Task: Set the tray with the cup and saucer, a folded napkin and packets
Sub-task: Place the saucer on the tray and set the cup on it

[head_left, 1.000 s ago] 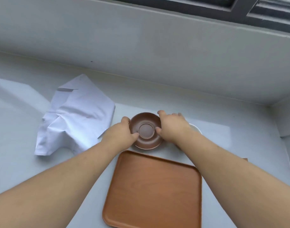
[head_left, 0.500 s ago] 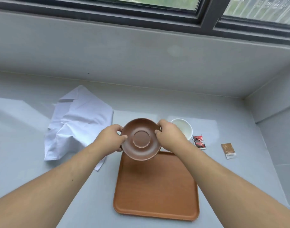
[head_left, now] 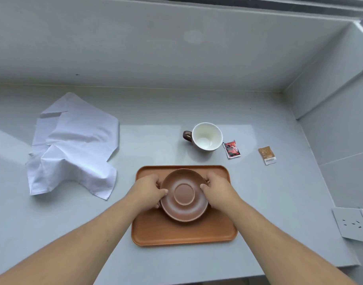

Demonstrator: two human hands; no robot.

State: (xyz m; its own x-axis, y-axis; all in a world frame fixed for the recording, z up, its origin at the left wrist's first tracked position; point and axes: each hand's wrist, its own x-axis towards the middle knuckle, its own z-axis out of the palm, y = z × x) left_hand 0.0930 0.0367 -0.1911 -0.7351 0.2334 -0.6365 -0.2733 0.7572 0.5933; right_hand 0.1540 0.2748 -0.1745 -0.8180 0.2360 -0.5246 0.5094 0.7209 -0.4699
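Both hands grip the brown saucer [head_left: 184, 195] over the tray [head_left: 183, 233], left hand [head_left: 148, 191] and right hand [head_left: 218, 191] pinching opposite rims, while the cup [head_left: 207, 136] stands beyond the right hand, likely the nearer for it.

Both forearms run off the bottom edge; the saucer [head_left: 184, 195] covers the middle of the tray [head_left: 182, 234], and print on the two packets [head_left: 231, 149] [head_left: 267, 155] is too small to read
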